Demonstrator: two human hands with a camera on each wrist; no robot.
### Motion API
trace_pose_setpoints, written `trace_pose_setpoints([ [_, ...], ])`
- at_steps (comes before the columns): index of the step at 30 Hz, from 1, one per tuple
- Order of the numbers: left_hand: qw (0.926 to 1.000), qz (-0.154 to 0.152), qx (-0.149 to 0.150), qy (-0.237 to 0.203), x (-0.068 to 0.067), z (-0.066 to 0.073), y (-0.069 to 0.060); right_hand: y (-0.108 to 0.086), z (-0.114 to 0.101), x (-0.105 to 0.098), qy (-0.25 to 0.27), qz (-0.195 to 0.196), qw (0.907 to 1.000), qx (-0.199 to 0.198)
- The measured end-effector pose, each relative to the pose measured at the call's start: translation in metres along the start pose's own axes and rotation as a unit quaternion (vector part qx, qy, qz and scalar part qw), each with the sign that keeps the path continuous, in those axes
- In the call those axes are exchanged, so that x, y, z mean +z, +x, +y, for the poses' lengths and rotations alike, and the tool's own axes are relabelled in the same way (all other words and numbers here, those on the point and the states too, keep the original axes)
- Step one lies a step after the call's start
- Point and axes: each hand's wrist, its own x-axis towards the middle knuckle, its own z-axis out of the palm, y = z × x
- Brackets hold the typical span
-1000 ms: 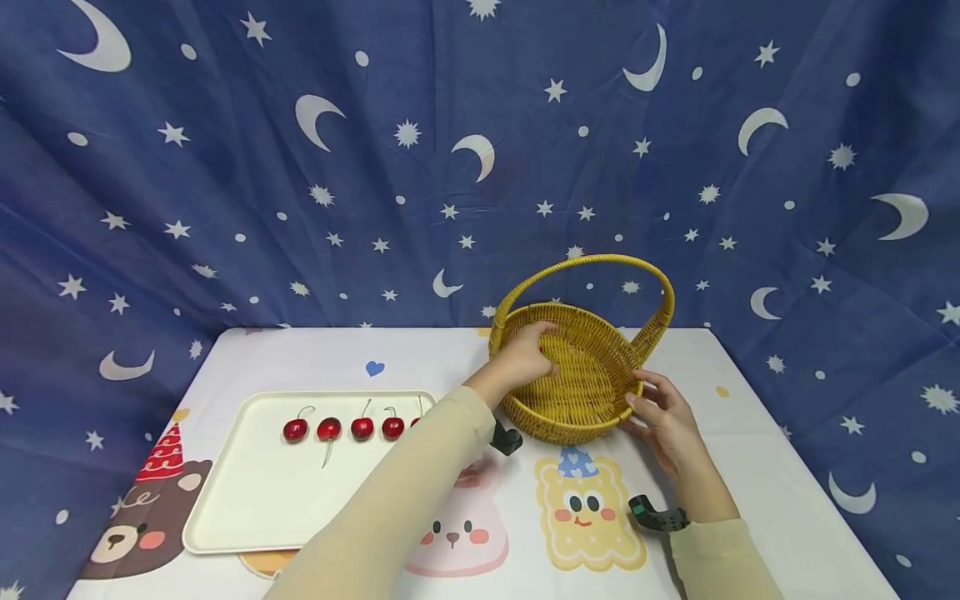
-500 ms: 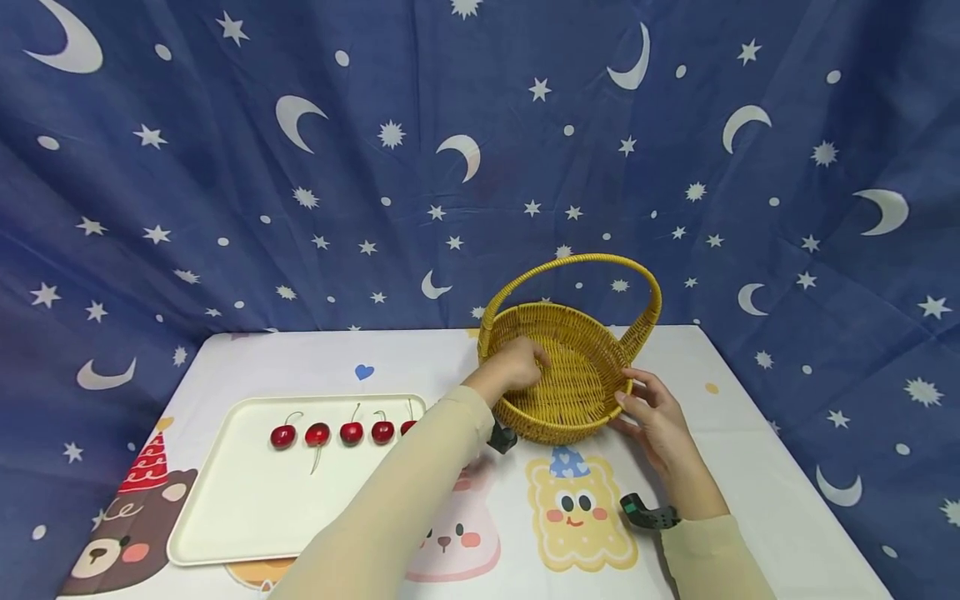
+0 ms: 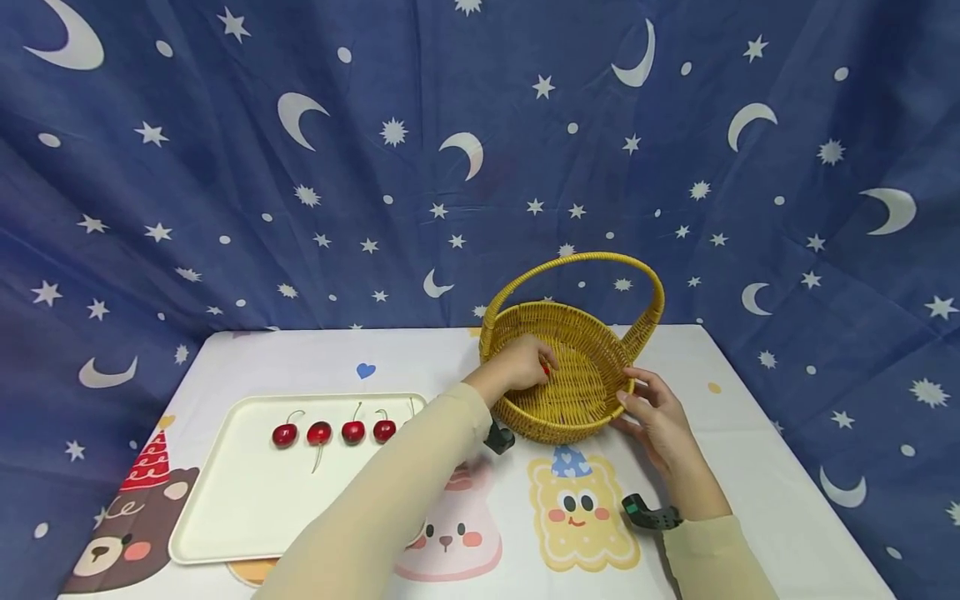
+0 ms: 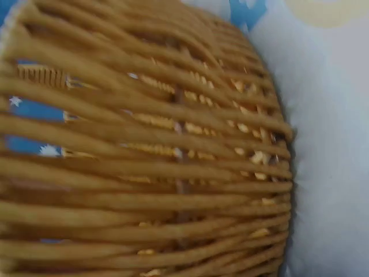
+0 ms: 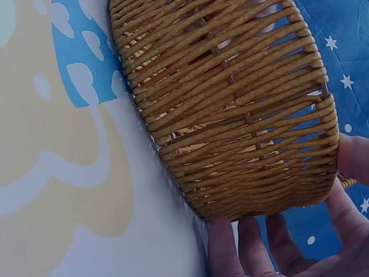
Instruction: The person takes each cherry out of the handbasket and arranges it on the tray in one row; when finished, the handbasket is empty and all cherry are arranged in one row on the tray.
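Note:
A yellow wicker basket [image 3: 573, 392] with a tall arched handle stands at the back right of the table. My left hand [image 3: 519, 363] reaches over its left rim, fingers bent downward inside. A bit of red, apparently a cherry [image 3: 545, 368], shows at those fingertips; the rest is hidden. In the left wrist view the basket's woven wall [image 4: 144, 156] blocks sight of the hand. My right hand [image 3: 660, 417] holds the basket's right rim, thumb at the edge and fingers against the outside, as the right wrist view shows with its fingers [image 5: 253, 245].
A cream tray [image 3: 225, 500] lies at the left with several stemmed cherries [image 3: 353, 432] in a row, partly covered by my left sleeve [image 3: 390, 492]. Cartoon prints mark the white tablecloth [image 3: 757, 467]. A blue star-and-moon curtain [image 3: 375, 167] stands behind.
My left hand has gone lower inside the basket, and its spread fingers have drawn together and bent down. The head view has shifted slightly. My right hand stays on the rim.

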Motion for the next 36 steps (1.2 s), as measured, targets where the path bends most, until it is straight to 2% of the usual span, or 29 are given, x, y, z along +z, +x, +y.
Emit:
trace_pose_setpoints([
  [5, 0.9968, 0.009, 0.065, -0.047, -0.005, 0.004, -0.01, 0.0, 0.002, 0.0, 0.001, -0.002, 1.0, -0.008],
  [8, 0.9942, 0.006, 0.093, -0.052, -0.009, 0.009, -0.021, -0.001, 0.003, -0.002, 0.0, -0.003, 0.9999, -0.012],
  [14, 0.9915, 0.006, 0.106, -0.074, -0.022, 0.012, -0.053, -0.002, 0.003, -0.004, 0.004, -0.004, 0.9999, -0.014],
  [19, 0.988, 0.027, 0.109, -0.107, -0.043, 0.002, -0.091, -0.001, 0.003, -0.002, 0.004, -0.005, 0.9999, -0.014],
  [23, 0.9841, 0.067, 0.119, -0.114, -0.065, -0.017, -0.129, 0.0, 0.002, 0.0, -0.002, -0.003, 0.9999, -0.013],
  [26, 0.9816, 0.102, 0.109, -0.119, -0.082, -0.036, -0.159, -0.001, 0.002, 0.001, -0.003, -0.004, 0.9999, -0.011],
  [33, 0.9723, 0.211, 0.039, -0.092, -0.118, -0.096, -0.222, -0.001, 0.003, -0.001, -0.005, -0.003, 0.9999, -0.01],
  [36, 0.9693, 0.238, -0.003, -0.061, -0.132, -0.125, -0.245, -0.001, 0.002, -0.001, -0.004, -0.003, 0.9999, -0.01],
])
